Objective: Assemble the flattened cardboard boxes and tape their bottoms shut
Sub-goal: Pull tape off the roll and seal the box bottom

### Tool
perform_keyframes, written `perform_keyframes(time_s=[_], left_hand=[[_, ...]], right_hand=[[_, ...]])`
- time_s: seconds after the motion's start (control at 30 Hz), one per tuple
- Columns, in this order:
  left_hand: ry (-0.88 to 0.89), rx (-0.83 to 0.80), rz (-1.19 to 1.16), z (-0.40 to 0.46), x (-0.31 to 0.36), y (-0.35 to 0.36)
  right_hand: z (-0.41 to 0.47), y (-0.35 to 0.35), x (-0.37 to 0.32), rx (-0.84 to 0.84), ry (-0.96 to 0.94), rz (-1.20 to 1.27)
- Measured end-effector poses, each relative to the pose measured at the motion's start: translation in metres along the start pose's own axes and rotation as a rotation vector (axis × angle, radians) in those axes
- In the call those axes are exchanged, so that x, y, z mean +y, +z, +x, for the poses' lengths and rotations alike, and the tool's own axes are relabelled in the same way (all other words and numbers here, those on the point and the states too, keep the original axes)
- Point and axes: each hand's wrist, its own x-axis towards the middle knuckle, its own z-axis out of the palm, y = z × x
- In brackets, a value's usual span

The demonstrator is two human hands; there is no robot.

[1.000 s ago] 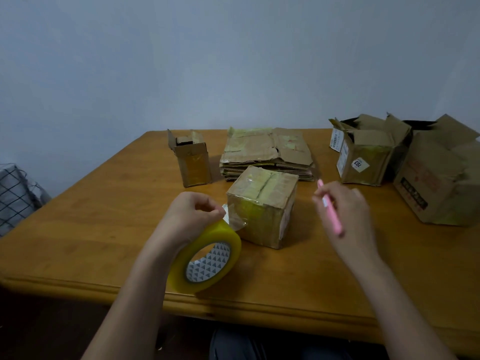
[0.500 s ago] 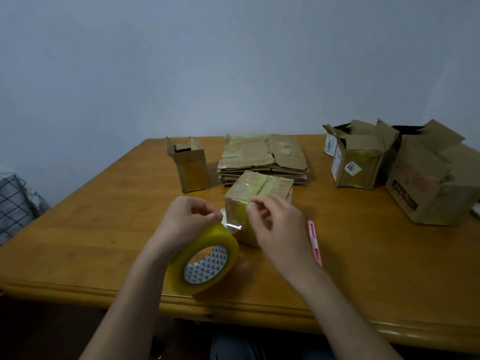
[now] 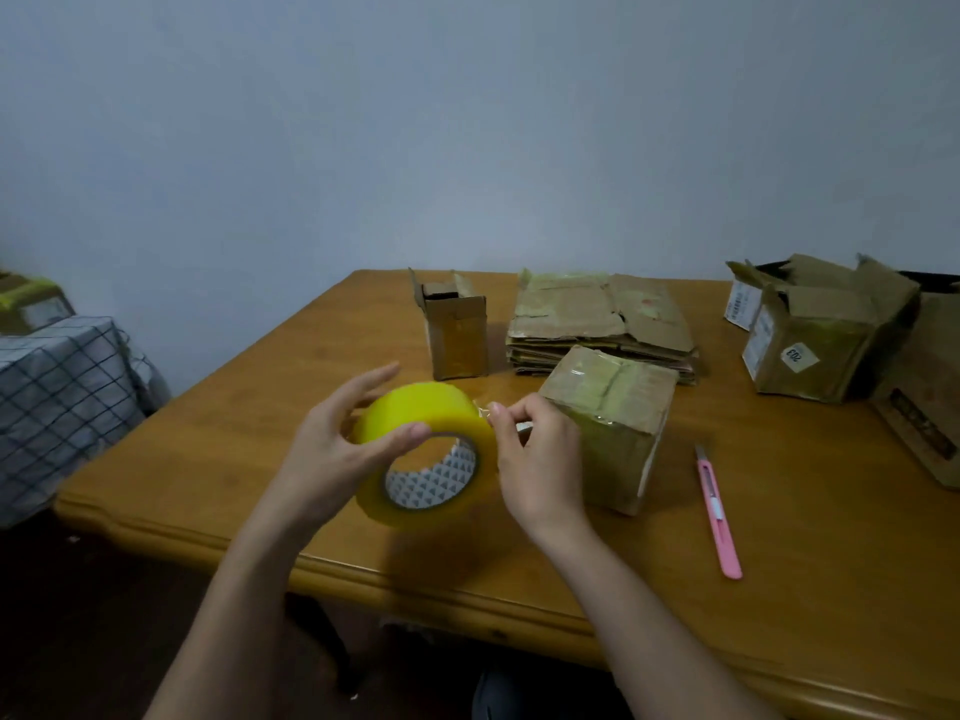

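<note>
Two open-topped boxes (image 3: 457,332) (image 3: 815,345), contents unseen

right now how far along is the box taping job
Done: one upright small box, a group of assembled boxes at the right, and the taped box in front. In hand: left hand holds the tape roll, right hand pinches its loose end; the pink cutter lies on the table. Left: the flattened stack.

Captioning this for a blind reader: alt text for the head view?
The left hand holds a yellow tape roll while the right hand pinches its loose end, beside a taped cardboard box on a wooden table. A pink utility knife lies at right.
</note>
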Motion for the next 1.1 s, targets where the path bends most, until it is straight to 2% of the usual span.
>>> perform_keyframes(time_s=[0.1,0.2,0.27,0.33,0.47,0.53,0.67,0.77,0.93,1.1], left_hand=[[-0.024,-0.029,-0.115,-0.006,-0.024,-0.026],[-0.025,0.134,-0.161,-0.008,-0.053,-0.032],[0.000,0.254,-0.131,-0.008,-0.072,-0.036],[0.032,0.307,0.015,-0.004,-0.087,-0.043],[0.054,0.308,0.679,0.013,-0.089,-0.063],[0.022,0.259,0.901,0.022,-0.081,-0.065],[0.062,0.161,0.956,0.040,-0.073,-0.055],[0.112,0.132,0.959,0.048,-0.076,-0.048],[0.158,0.144,0.930,0.044,-0.075,-0.045],[0.105,0.108,0.958,0.040,-0.060,-0.038]], right_hand=[[0.009,0.033,-0.007,0.007,0.160,0.182],[0.014,0.065,-0.015,-0.057,0.305,0.332],[0.015,0.086,-0.012,-0.135,0.394,0.340],[0.017,0.104,-0.006,-0.177,0.401,0.237],[0.026,0.111,0.008,-0.206,0.353,-0.022],[0.028,0.106,0.015,-0.270,0.330,-0.200],[0.023,0.110,0.025,-0.388,0.239,-0.515],[0.025,0.108,0.026,-0.428,0.212,-0.655],[0.021,0.102,0.022,-0.438,0.218,-0.685],[0.018,0.099,0.017,-0.413,0.237,-0.701]])
